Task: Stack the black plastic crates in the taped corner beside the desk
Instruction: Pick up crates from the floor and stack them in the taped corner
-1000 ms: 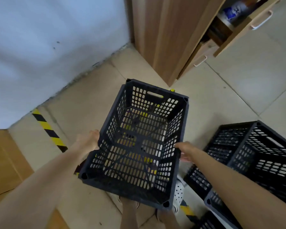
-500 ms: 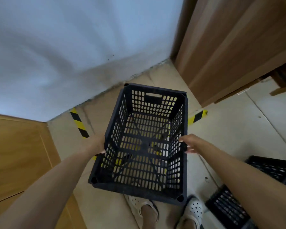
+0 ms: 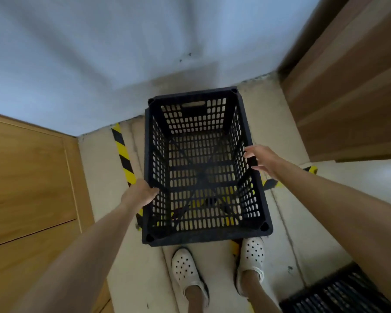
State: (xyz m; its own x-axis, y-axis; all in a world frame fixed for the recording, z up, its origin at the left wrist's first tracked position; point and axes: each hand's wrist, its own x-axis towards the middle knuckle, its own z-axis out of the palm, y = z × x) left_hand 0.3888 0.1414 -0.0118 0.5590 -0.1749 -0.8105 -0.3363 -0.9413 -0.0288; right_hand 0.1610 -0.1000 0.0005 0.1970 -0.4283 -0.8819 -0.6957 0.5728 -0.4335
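1. The crate (image 3: pixel 203 168) sits in the corner between the wall (image 3: pixel 99 59) and the desk (image 3: pixel 352 91), inside the yellow-black tape (image 3: pixel 123 154). It is open side up, its far end near the wall. I cannot tell whether it rests on the floor or hangs just above it.
2. My left hand (image 3: pixel 139 195) grips the crate's left rim, fingers curled over the edge, so I can steady and square it.
3. My right hand (image 3: pixel 263 161) is at the right rim, fingers spread and loose; only the thumb seems to touch the plastic. I judge it is letting go.
4. I stand at the near end, shoes (image 3: pixel 187 272) just behind the crate, so I can reach both long sides evenly.
5. Another crate (image 3: pixel 339 294) waits at my lower right, well apart. It probably goes on top next, so this base should sit straight within the tape.
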